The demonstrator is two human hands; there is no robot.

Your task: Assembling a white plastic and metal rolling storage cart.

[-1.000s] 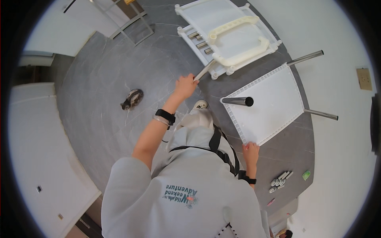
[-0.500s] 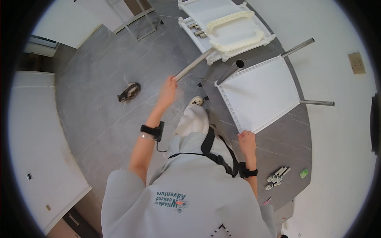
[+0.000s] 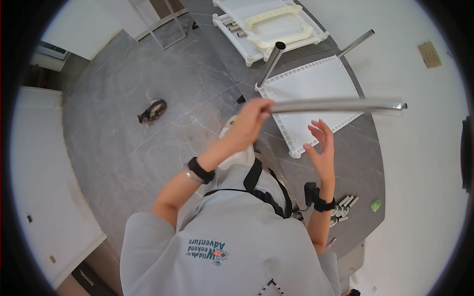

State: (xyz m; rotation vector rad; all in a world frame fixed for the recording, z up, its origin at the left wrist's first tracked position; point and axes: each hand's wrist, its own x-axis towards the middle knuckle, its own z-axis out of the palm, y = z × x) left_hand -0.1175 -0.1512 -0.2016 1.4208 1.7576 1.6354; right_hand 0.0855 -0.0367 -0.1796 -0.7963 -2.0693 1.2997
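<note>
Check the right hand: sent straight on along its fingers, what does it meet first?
Probably the metal tube in the left hand, just past the right hand in the picture. Depth is unclear; it could pass beneath and meet the white shelf.

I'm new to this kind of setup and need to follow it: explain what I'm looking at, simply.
There is no machine: these are a person's bare hands, seen by a camera worn on the head and looking down, so edges bend. The left hand holds a metal tube near one end. The right hand is open, holding nothing. On the grey floor lie a white panel with metal legs, more stacked panels and some casters. A cat is at the left.
</note>
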